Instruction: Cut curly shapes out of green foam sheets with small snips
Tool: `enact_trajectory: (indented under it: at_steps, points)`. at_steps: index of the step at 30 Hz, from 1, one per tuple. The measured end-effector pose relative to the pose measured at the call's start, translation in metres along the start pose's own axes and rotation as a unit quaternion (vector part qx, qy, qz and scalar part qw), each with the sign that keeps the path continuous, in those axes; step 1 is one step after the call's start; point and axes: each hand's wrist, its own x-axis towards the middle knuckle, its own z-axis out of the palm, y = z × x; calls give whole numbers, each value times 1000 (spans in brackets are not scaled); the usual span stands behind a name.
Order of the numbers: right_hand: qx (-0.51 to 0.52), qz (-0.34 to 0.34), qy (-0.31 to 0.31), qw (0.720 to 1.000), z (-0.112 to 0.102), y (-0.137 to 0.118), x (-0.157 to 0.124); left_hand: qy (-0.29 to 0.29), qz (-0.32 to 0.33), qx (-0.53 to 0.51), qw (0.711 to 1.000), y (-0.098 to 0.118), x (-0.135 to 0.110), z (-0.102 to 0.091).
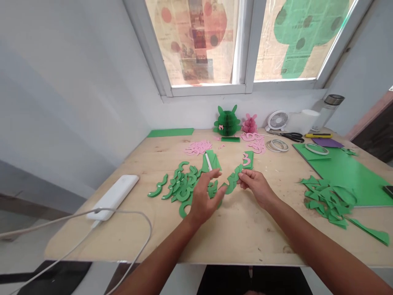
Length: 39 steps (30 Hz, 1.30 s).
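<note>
Between my hands is a curved green paper cutout [232,180], raised a little over the wooden table. My right hand [252,184] pinches its right end. My left hand [205,197] has thumb and fingers apart, the thumb tip close to the cutout's left end; whether it touches I cannot tell. Left of and partly behind that hand lies a pile of curved green paper cutouts [181,184], some with small white patches. Just beyond, a white pen [208,161] rests on folded green paper [216,159]. A green card [249,159] carries a pink curved piece [246,159].
Pink paper cutouts [199,148] lie further back, near green [227,121] and pink [249,123] honeycomb paper figures. A small fan [277,120], scissors [291,136], tape rolls [277,145] and a glass bottle [327,112] stand right. Green scraps [328,200] lie right; a cabled power bank [114,196] left.
</note>
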Motion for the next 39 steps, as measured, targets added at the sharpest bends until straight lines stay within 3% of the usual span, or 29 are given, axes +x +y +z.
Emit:
enact_trajectory:
  at_steps: [2, 5, 10, 15, 22, 28, 39]
  points:
    - [-12, -15, 1, 1000, 0, 5, 3, -19, -115, -50, 992, -5, 10, 4]
    - [-24, -33, 5, 999, 1, 14, 6, -122, -223, -147, 956, -13, 21, 15]
    - [-44, -31, -18, 998, 1, 23, 6, -148, -316, -261, 900, -18, 19, 25]
    - [-61, -19, 4, 998, -2, 19, 5, -161, -382, -287, 863, -12, 14, 20]
    - [-52, -3, 36, 998, -4, 16, 5, -107, -401, -297, 860, -11, 15, 14]
    - [-45, 4, 44, 998, -5, 17, 5, -98, -413, -316, 848, -16, 14, 17]
    - [-41, -11, 20, 999, -3, 17, 1, -114, -390, -265, 874, -11, 10, 20]
